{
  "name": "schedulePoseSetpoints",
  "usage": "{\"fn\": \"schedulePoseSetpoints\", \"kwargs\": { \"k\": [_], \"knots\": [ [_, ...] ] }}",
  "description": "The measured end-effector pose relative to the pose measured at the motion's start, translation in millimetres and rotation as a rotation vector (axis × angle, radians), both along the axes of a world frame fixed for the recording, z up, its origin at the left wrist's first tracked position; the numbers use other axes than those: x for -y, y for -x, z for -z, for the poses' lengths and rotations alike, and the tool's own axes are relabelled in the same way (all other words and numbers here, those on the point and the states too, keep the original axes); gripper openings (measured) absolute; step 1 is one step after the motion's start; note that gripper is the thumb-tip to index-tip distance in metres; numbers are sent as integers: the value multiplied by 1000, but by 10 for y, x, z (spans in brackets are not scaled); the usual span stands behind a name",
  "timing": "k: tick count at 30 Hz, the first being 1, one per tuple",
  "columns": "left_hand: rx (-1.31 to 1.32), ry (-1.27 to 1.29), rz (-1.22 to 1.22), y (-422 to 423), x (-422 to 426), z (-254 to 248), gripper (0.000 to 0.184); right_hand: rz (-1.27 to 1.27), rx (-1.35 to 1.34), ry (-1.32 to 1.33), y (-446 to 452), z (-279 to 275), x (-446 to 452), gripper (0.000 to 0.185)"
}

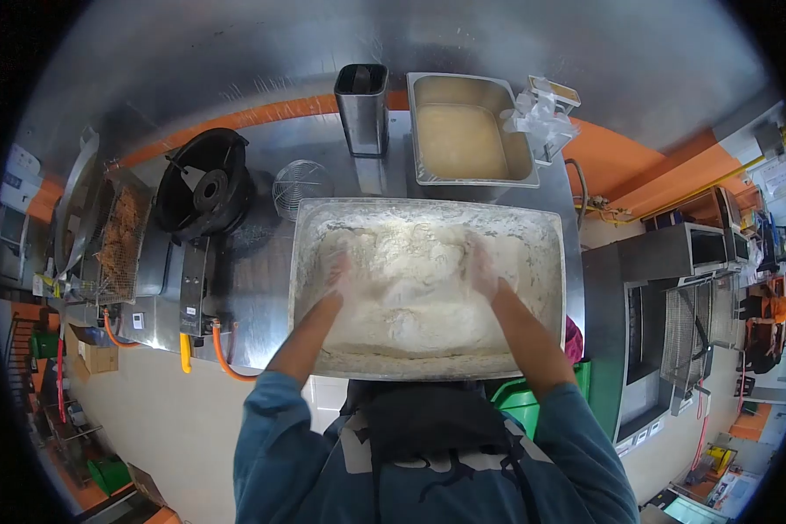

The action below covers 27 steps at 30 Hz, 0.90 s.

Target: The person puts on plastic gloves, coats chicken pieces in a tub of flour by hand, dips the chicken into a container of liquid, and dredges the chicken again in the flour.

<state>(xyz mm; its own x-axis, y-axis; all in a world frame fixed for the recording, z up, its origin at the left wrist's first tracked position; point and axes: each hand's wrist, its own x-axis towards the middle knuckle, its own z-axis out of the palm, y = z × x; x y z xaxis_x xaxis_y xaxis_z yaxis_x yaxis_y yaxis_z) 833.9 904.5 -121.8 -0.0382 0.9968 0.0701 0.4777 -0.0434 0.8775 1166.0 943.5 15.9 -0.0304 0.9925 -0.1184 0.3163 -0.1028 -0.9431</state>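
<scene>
A wide metal tray [428, 204] full of white flour [415, 253] sits at the counter's front edge, directly before me. My left hand [338, 269] is in the flour on the left side of the tray. On the right side, my right hand [484, 271] is in it too, facing the left one across a heaped mound. Both hands are coated white and slightly blurred. Their fingers look stretched out and point away from me, with no utensil in either. Whether anything lies beneath the flour is hidden.
Behind the tray stand a deep steel pan [463, 140] of pale tan liquid and a dark-topped metal holder [362, 113]. Leftward are a round wire rack [302, 189], a black round burner [205, 188] and a wire basket [120, 236] of browned food. A green bin [520, 403] stands below right.
</scene>
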Motion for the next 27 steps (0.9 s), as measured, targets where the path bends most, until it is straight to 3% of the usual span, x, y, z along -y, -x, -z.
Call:
{"fn": "schedulePoseSetpoints", "kwargs": {
  "k": [3,4,7,8,10,12,15,16,18,20,21,22,23,25,27],
  "knots": [
    [734,213,-111,-442,-317,16,39,-68,-428,300,391,99,-143,41],
    [979,288,-151,-483,-372,16,39,-162,-314,286,396,79,-167,42],
    [921,567,-118,-430,-294,-515,38,-440,-17,279,433,-569,-80,44],
    [887,551,-68,-429,-206,-731,38,-533,57,290,396,-916,-42,45],
    [743,491,50,-351,-110,-1046,38,-618,193,250,257,-903,-61,46],
    [364,424,118,-274,-128,-1021,37,-584,308,160,128,-533,-33,47],
    [-305,331,63,-534,-226,-934,36,-363,-137,482,464,-694,88,45],
    [-447,318,-5,-702,-239,-915,36,-470,32,398,427,-531,99,44],
    [160,436,-150,-753,-125,-842,38,-675,371,229,351,-204,151,43],
    [609,466,-93,-773,-32,-909,39,-838,424,146,189,-446,210,44],
    [749,441,31,-759,20,-1272,39,-922,452,102,136,-588,219,44],
    [887,413,154,-739,56,-1467,41,-868,201,203,71,-517,198,44],
    [857,449,120,-679,57,-1275,42,-801,-49,302,2,-386,181,44],
    [794,522,58,-545,47,-745,45,-720,-82,313,-45,-315,243,48],
    [763,412,61,-747,54,-779,44,-701,353,129,-7,-353,316,54]
  ]
}}
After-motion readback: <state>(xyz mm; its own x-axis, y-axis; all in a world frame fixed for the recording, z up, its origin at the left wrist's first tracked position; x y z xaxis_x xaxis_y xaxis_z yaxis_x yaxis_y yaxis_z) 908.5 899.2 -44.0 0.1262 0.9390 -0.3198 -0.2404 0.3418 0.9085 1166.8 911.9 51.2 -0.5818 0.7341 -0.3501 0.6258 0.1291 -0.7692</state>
